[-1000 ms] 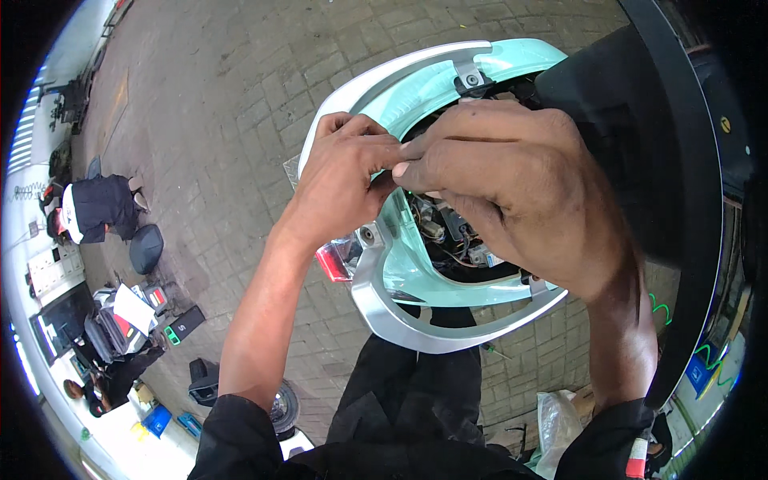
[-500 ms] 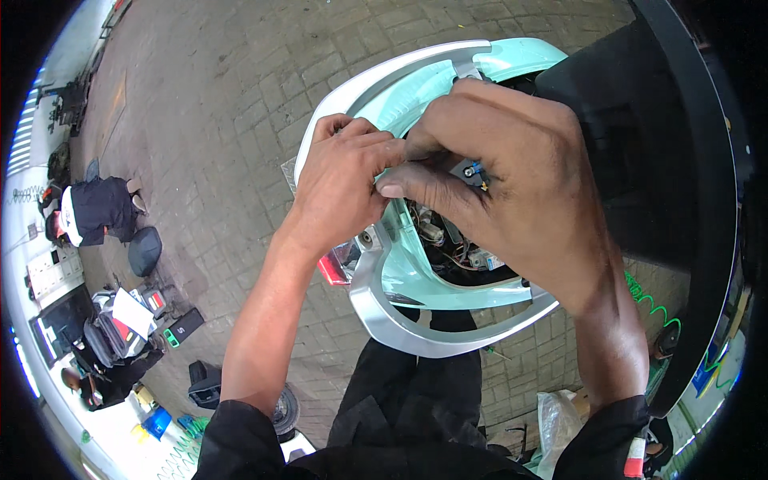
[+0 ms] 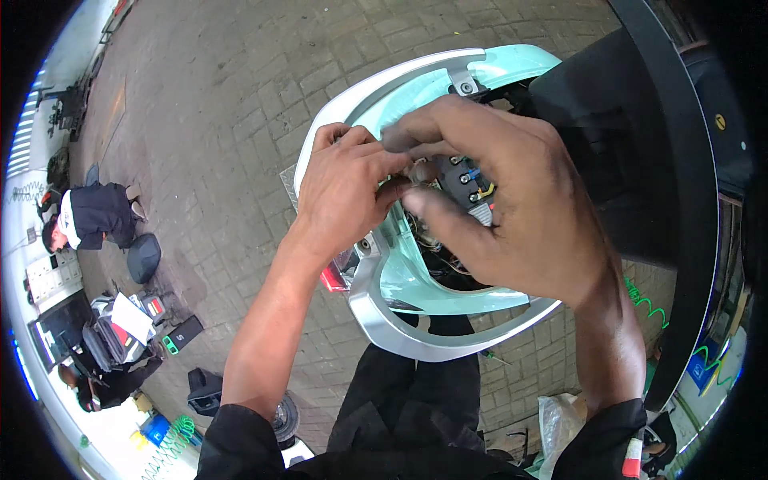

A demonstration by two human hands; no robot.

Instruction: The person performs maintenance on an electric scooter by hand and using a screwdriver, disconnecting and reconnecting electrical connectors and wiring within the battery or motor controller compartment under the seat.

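We had the grey terminal block (image 3: pixel 457 186) just right of our left hand (image 3: pixel 340 180), framed by our nearer right hand (image 3: pixel 528 196); long axis hidden. Right fingers gaped, nothing visibly pinched; left curled, hold unclear. Mint bodywork (image 3: pixel 406 286) lay below.

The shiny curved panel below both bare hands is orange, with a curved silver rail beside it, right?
Not orange: the head view shows the shiny curved panel is mint green. It is below the bare left hand and bare right hand, with the curved silver rail beside it.
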